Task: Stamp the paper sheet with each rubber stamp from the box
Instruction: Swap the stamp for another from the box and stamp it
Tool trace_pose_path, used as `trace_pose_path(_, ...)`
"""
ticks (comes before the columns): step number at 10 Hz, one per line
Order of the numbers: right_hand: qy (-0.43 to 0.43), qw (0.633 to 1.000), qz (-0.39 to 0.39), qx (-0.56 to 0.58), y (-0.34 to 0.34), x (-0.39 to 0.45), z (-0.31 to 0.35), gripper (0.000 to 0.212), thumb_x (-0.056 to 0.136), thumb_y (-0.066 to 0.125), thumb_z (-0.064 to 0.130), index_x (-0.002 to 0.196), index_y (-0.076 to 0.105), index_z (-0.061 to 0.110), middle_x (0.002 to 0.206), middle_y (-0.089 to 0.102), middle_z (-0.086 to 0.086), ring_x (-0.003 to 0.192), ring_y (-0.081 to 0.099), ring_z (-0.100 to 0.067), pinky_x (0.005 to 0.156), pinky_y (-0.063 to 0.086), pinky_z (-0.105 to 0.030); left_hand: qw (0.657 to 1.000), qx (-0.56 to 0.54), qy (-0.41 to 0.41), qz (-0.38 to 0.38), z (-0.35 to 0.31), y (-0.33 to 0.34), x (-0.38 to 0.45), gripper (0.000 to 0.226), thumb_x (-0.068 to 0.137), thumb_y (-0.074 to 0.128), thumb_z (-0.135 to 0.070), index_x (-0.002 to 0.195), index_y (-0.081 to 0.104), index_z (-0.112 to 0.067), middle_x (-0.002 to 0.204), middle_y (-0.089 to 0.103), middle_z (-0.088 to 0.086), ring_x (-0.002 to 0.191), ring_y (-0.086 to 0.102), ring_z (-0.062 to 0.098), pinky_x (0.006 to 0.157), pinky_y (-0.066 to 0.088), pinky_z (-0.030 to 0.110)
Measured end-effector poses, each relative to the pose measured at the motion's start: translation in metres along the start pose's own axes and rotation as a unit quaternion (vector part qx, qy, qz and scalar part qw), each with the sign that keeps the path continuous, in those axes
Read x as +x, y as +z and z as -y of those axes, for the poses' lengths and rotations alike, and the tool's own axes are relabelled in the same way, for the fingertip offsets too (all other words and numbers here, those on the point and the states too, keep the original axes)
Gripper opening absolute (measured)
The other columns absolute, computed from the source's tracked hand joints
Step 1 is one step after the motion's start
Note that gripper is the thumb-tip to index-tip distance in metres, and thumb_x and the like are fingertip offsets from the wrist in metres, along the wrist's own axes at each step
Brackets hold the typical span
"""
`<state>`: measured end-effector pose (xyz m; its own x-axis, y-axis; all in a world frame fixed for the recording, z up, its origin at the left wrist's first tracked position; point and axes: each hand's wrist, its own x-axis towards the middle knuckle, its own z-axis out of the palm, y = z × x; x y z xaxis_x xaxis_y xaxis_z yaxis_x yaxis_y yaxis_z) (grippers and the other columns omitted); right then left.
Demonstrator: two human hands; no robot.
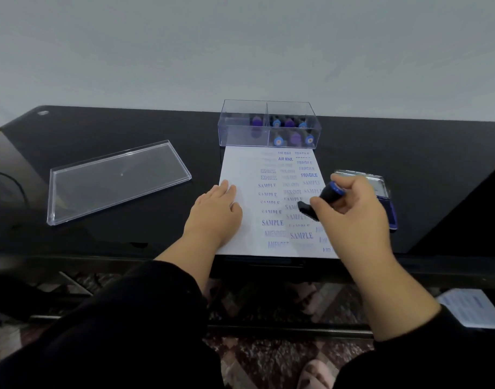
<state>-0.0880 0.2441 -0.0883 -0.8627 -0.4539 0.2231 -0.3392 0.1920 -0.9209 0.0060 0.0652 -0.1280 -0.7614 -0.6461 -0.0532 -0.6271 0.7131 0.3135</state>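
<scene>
A white paper sheet (250,164) lies on the black table, covered with several blue imprints such as SAMPLE, FRAGILE and AIR MAIL. My left hand (216,211) rests flat on the sheet's left part. My right hand (353,209) grips a black rubber stamp with a blue knob (329,193), tilted, with its base over the sheet's right side. Whether the base touches the paper I cannot tell. Behind the sheet stands a clear plastic box (242,133) holding several stamps with blue and purple knobs.
An open blue ink pad (388,203) sits right of the sheet, partly behind my right hand. The box's clear lid (114,181) lies to the left on the table. A printed paper (473,307) lies low at the right. The table's front edge is close to me.
</scene>
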Motion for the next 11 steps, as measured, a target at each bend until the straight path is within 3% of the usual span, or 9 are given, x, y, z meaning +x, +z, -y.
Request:
trace_pose_path(1, 0.029, 0.999, -0.01, 0.038, -0.004, 0.006, -0.002, 0.03, 0.084, 0.067, 0.017, 0.108, 0.052, 0.026, 0.076, 0.061, 0.001, 0.063, 0.052, -0.009, 0.058, 0.043, -0.021, 1.0, -0.001, -0.001, -0.001, 0.0, 0.001, 0.001, 0.051, 0.101, 0.02, -0.022, 0.152, 0.015, -0.018, 0.16, 0.006, -0.002, 0.146, 0.006, 0.017, 0.117, 0.009, 0.032)
trace_pose_path(2, 0.053, 0.996, -0.019, 0.066, -0.005, 0.01, -0.005, 0.028, 0.084, 0.067, 0.017, 0.104, 0.053, 0.028, 0.078, 0.063, -0.002, 0.066, 0.055, -0.011, 0.062, 0.044, -0.03, 1.0, -0.003, -0.004, -0.001, 0.0, 0.001, 0.0, 0.051, 0.101, 0.02, -0.022, 0.152, 0.015, -0.018, 0.16, 0.006, -0.003, 0.146, 0.006, 0.016, 0.117, 0.009, 0.032)
trace_pose_path(3, 0.078, 0.99, -0.037, 0.109, -0.005, 0.013, -0.008, 0.029, 0.084, 0.067, 0.014, 0.088, 0.048, 0.036, 0.082, 0.063, 0.002, 0.081, 0.063, -0.017, 0.064, 0.045, -0.031, 1.0, -0.002, -0.006, 0.0, 0.0, 0.001, 0.001, 0.051, 0.101, 0.02, -0.023, 0.152, 0.014, -0.019, 0.16, 0.005, -0.004, 0.146, 0.005, 0.016, 0.117, 0.008, 0.032)
trace_pose_path(6, 0.134, 0.975, -0.056, 0.166, -0.006, 0.017, -0.009, 0.028, 0.085, 0.064, 0.011, 0.105, 0.051, 0.027, 0.077, 0.058, 0.005, 0.07, 0.055, -0.012, 0.053, 0.04, -0.024, 1.0, -0.006, -0.013, 0.005, -0.001, 0.0, 0.0, 0.051, 0.102, 0.02, -0.024, 0.152, 0.013, -0.02, 0.16, 0.004, -0.005, 0.146, 0.004, 0.014, 0.117, 0.005, 0.03)
trace_pose_path(9, 0.131, 0.976, -0.045, 0.168, -0.006, 0.018, -0.012, 0.026, 0.085, 0.064, 0.012, 0.096, 0.05, 0.032, 0.082, 0.059, 0.004, 0.076, 0.057, -0.013, 0.058, 0.042, -0.025, 1.0, -0.001, -0.013, 0.007, -0.001, 0.001, 0.001, 0.051, 0.102, 0.02, -0.025, 0.152, 0.013, -0.02, 0.16, 0.004, -0.004, 0.146, 0.004, 0.014, 0.117, 0.005, 0.03)
trace_pose_path(11, 0.137, 0.975, -0.049, 0.169, -0.006, 0.018, -0.011, 0.029, 0.085, 0.064, 0.013, 0.106, 0.051, 0.027, 0.085, 0.061, 0.004, 0.077, 0.059, -0.012, 0.058, 0.043, -0.024, 1.0, -0.005, -0.013, 0.003, 0.0, 0.001, 0.001, 0.051, 0.102, 0.02, -0.025, 0.152, 0.013, -0.021, 0.16, 0.004, -0.005, 0.146, 0.004, 0.013, 0.117, 0.004, 0.029)
